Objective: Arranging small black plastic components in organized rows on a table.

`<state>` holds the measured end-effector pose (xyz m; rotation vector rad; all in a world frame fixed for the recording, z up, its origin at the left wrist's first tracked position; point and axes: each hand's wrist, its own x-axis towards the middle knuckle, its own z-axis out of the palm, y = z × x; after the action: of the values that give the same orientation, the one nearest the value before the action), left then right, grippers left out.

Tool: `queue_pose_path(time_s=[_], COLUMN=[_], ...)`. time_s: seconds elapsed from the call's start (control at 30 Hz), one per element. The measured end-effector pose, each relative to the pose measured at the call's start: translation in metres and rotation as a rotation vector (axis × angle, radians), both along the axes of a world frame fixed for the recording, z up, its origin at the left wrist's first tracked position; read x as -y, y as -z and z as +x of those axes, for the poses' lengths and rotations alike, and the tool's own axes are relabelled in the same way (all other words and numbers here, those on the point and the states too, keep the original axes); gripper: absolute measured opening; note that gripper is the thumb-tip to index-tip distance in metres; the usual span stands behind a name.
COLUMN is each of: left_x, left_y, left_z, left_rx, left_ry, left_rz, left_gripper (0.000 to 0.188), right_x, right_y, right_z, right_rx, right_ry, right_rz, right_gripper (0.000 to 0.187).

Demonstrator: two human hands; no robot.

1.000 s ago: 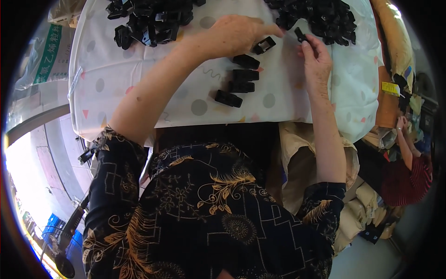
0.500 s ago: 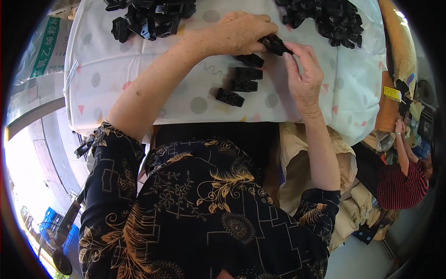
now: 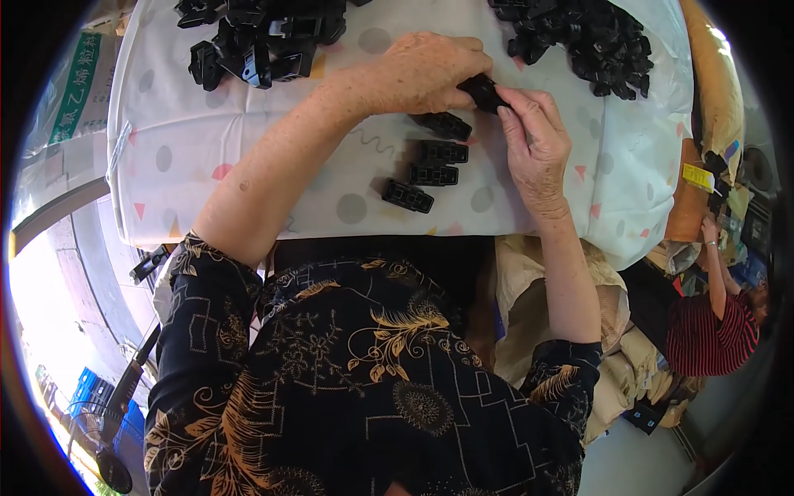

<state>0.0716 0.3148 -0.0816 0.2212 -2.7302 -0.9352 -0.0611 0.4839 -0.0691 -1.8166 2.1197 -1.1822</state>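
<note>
My left hand [image 3: 434, 73] is curled around the far left end of a black piece [image 3: 482, 93]; its fingers are bent close in, and some of the tips hide behind the piece and my knuckles, so I cannot tell just where each one presses; my right hand [image 3: 539, 140] has its thumb and first finger pinched close together at the near right end of the same piece; I cannot tell if there is a tiny part between those two tips; the black piece is right between my two hands, and it tilts down toward my right fingers.

Nearer to me than my left fingers, four black blocks [image 3: 443, 152] lie in a bent line on the spotted cloth [image 3: 318, 194]; the top one is just below my left hand, and the last one is nearest to my tummy; to the left of my left fingers and farther off is a big heap of black parts [image 3: 265, 41]; past my right fingers, up and to the right, is a heap of smaller black bits [image 3: 579, 41]; below my right hand, under the table edge, a tan bag [image 3: 612, 306] hangs open; far off to the right of my fingers is another person in a red striped top [image 3: 713, 331].
</note>
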Motion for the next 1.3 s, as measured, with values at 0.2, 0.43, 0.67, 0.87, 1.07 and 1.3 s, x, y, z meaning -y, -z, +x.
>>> queue_pose_path(time_s=[0.2, 0.43, 0.67, 0.87, 1.07, 1.3], left_x=[-0.001, 0.003, 0.011, 0.109, 0.134, 0.107], left_y=[0.002, -0.005, -0.02, -0.046, -0.027, -0.021], left_z=[0.002, 0.008, 0.016, -0.016, -0.055, -0.048], left_rx=[-0.072, -0.056, 0.0, 0.22, 0.448, 0.282], left_ry=[0.005, -0.002, 0.092, -0.475, -0.483, -0.286], left_rz=[0.015, 0.067, -0.011, -0.433, -0.629, -0.67], left_gripper=[0.031, 0.03, 0.03, 0.028, 0.03, 0.024], right_x=[0.0, -0.002, 0.007, 0.045, 0.063, 0.042], right_y=[0.0, 0.0, 0.011, 0.024, 0.027, 0.016], right_z=[-0.003, 0.005, -0.028, -0.066, -0.06, -0.058], right_rx=[-0.378, -0.407, 0.175, -0.246, -0.21, -0.29], right_ry=[-0.078, -0.111, 0.255, 0.428, 0.393, 0.333], right_rz=[-0.027, 0.019, 0.03, 0.174, 0.019, 0.0], right_gripper=[0.026, 0.031, 0.022, 0.032, 0.034, 0.035])
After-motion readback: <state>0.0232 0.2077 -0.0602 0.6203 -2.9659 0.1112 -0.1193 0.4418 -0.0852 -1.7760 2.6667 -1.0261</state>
